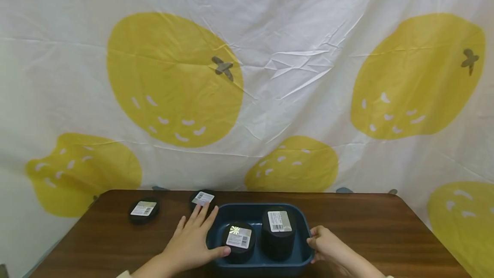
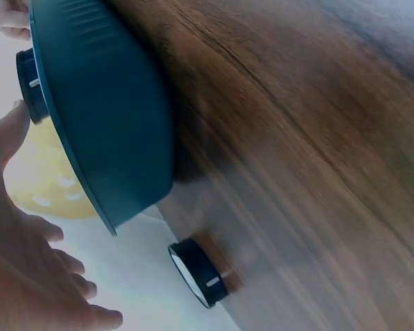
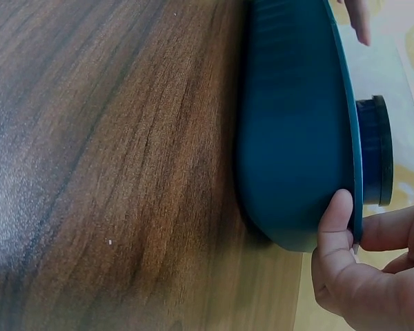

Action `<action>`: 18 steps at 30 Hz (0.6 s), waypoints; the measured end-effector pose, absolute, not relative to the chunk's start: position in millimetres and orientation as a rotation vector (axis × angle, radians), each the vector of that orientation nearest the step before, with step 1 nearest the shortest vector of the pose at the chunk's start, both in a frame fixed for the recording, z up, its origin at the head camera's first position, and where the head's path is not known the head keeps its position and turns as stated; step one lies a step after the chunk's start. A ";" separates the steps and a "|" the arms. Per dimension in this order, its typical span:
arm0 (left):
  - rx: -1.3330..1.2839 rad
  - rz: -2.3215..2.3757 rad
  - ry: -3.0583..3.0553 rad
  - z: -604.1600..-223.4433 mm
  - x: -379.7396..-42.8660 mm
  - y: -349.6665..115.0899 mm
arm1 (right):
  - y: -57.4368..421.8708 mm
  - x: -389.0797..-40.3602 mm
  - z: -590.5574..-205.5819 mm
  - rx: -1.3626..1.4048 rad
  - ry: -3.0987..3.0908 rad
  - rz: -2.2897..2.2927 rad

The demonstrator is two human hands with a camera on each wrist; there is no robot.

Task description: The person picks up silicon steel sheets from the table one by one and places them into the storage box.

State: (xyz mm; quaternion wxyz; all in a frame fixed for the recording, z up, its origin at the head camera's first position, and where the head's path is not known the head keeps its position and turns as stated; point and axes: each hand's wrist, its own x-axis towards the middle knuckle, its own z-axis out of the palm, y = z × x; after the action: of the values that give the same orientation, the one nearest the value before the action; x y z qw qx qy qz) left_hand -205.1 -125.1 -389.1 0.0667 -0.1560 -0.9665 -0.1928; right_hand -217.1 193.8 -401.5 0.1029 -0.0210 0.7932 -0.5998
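A blue-green plastic bin stands on the table with black round containers inside. At its right, a tall black stack bears a white label. A lower black round container with a shiny label lies at its left. My right hand pinches the bin's right rim, thumb and fingers on either side, clear in the right wrist view. Over the left rim, my left hand spreads its fingers. Its thumb is at the edge of the left container; whether it touches I cannot tell.
One black round container lies on the brown wooden table at the far left. Another black round container lies behind my left fingertips. A white cloth with yellow fruit prints hangs behind the table's back edge.
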 end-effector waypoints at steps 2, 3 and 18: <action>-0.474 -0.584 -2.912 -390.0 -205.3 -128.6 | 193.4 -217.2 -401.6 -0.055 2.341 -1.775; -0.477 -0.586 -2.911 -390.4 -205.4 -130.3 | 193.3 -217.1 -401.6 -0.053 2.344 -1.775; -0.419 -0.506 -2.889 -396.9 -205.8 -161.6 | 194.2 -216.9 -401.7 -0.087 2.371 -1.744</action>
State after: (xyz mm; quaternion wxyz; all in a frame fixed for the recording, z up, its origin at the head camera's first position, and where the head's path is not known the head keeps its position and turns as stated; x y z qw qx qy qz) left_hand -205.8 -161.6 -396.9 0.0892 -0.1408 -0.9712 -0.1700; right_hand -216.9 194.2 -401.7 0.0986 -0.0293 0.8013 -0.5894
